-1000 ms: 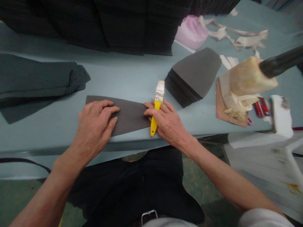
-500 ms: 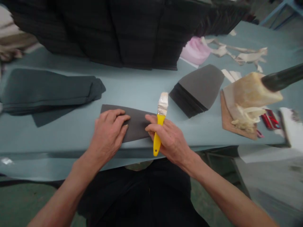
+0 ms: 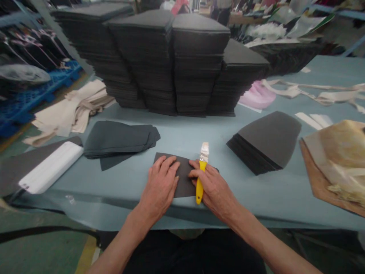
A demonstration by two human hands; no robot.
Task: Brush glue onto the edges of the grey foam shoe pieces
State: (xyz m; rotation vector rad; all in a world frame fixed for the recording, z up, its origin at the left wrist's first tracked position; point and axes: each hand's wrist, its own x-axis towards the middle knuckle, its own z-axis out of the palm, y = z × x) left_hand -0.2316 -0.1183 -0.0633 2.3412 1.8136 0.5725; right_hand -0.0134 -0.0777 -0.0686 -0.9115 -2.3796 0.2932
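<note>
A dark grey foam piece point(image 3: 186, 173) lies flat near the front edge of the blue-grey table point(image 3: 182, 137). My left hand point(image 3: 161, 186) rests flat on its left half, fingers stretched out. My right hand point(image 3: 212, 186) presses on its right end and holds a yellow-handled brush point(image 3: 201, 175) against the piece, with whitish bristles pointing away from me.
Tall stacks of dark foam sheets point(image 3: 171, 57) stand at the back. A low pile of cut pieces point(image 3: 265, 142) lies to the right, a folded dark pile point(image 3: 119, 139) to the left. A white block point(image 3: 49, 167) sits far left. A brown board with glue-stained material point(image 3: 333, 167) sits right.
The view has tilted up and back, so the tall stacks and far room show. Both hands stay on the foam piece with the brush still held.
</note>
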